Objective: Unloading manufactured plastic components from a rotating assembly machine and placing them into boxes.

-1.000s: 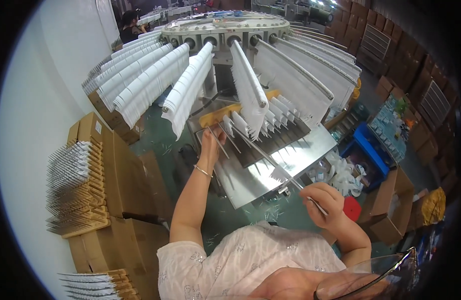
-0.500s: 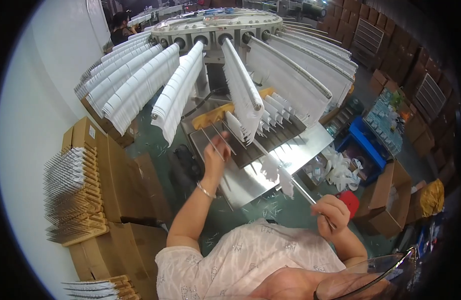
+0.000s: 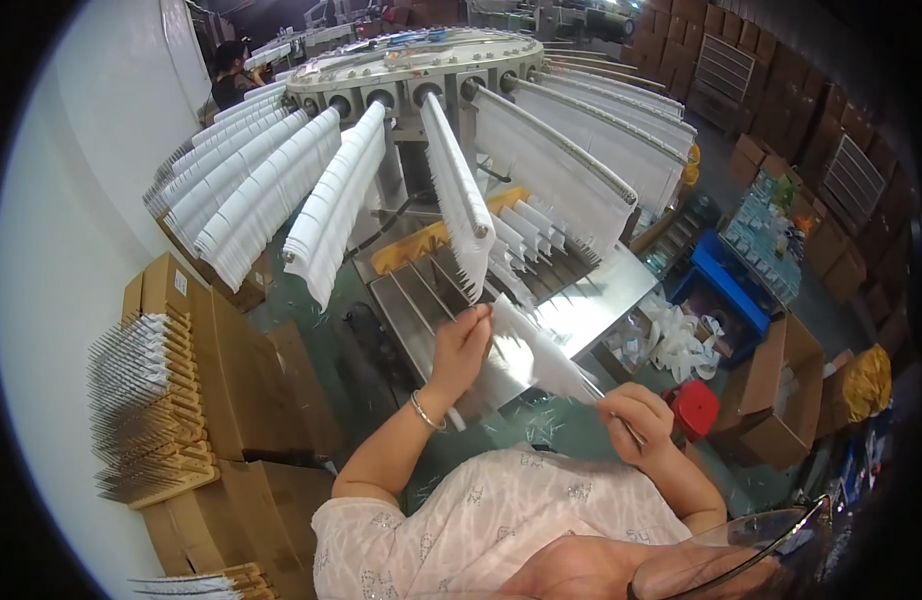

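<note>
My right hand (image 3: 638, 420) is closed round a thin metal rod (image 3: 603, 396) near its lower end. Bunched along that rod are thin white sheets (image 3: 541, 352); I cannot tell their material. At their upper end my left hand (image 3: 463, 350) has its fingers pinched together, against or on the edge of the sheets. Just beyond, a long bar (image 3: 459, 185) hung with white sheets sticks out toward me from the round machine (image 3: 421, 70). Under it lies a yellow holder (image 3: 411, 252) with metal rods, some bare and some carrying white sheets.
More sheet-hung bars (image 3: 331, 190) fan out on both sides. Beneath is a shiny metal table (image 3: 621, 285). Cardboard boxes (image 3: 251, 380) and a rack of spiky rods (image 3: 146, 400) stand left. A blue crate (image 3: 731, 300), red container (image 3: 695, 408) and open carton (image 3: 771, 390) are right.
My left hand has moved right, from beside the bare rods to the white sheets' upper end. More white sheets now cover the rod in my right hand, which has shifted slightly left.
</note>
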Demonstrator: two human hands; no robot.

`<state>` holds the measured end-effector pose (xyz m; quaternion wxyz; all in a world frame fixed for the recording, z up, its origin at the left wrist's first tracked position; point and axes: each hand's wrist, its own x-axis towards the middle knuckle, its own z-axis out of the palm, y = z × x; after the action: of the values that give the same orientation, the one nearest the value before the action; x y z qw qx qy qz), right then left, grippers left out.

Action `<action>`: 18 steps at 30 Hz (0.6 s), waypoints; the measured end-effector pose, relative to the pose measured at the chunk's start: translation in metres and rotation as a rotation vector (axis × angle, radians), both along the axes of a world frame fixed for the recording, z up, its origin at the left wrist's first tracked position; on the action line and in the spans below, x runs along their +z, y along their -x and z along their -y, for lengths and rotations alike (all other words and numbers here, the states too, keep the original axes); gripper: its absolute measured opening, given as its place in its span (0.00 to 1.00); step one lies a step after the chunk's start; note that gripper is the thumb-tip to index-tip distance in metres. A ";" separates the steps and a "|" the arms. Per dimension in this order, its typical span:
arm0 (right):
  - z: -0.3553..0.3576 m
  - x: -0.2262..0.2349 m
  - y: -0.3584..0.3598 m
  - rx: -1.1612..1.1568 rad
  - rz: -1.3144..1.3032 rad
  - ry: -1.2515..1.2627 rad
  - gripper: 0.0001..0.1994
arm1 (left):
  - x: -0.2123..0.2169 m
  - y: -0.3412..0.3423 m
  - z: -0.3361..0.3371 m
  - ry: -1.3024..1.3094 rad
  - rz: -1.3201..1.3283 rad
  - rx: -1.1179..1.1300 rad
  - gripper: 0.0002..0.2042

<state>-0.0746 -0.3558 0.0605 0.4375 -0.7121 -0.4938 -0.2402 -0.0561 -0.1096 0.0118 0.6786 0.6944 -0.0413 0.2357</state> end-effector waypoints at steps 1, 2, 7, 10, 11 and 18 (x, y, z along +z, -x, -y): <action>0.006 -0.003 0.002 0.022 -0.018 -0.035 0.11 | -0.007 -0.003 -0.004 0.030 -0.036 -0.010 0.13; 0.013 -0.005 0.004 0.042 -0.036 -0.070 0.11 | -0.013 -0.013 -0.010 0.164 -0.023 0.010 0.13; 0.042 -0.006 0.019 0.030 -0.074 -0.171 0.11 | -0.028 -0.058 -0.056 0.358 -0.051 0.122 0.16; 0.051 -0.004 0.023 0.029 -0.055 -0.131 0.10 | -0.036 -0.075 -0.055 0.529 -0.007 0.101 0.16; 0.051 -0.003 0.024 0.025 -0.057 -0.132 0.10 | -0.037 -0.080 -0.058 0.528 -0.010 0.098 0.16; 0.017 0.021 0.006 -0.056 -0.088 -0.046 0.10 | -0.036 -0.107 -0.060 0.639 -0.087 0.038 0.15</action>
<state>-0.0808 -0.3726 0.0819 0.4683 -0.7253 -0.4480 -0.2322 0.0507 -0.0498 -0.0242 0.8589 0.4563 0.0771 0.2195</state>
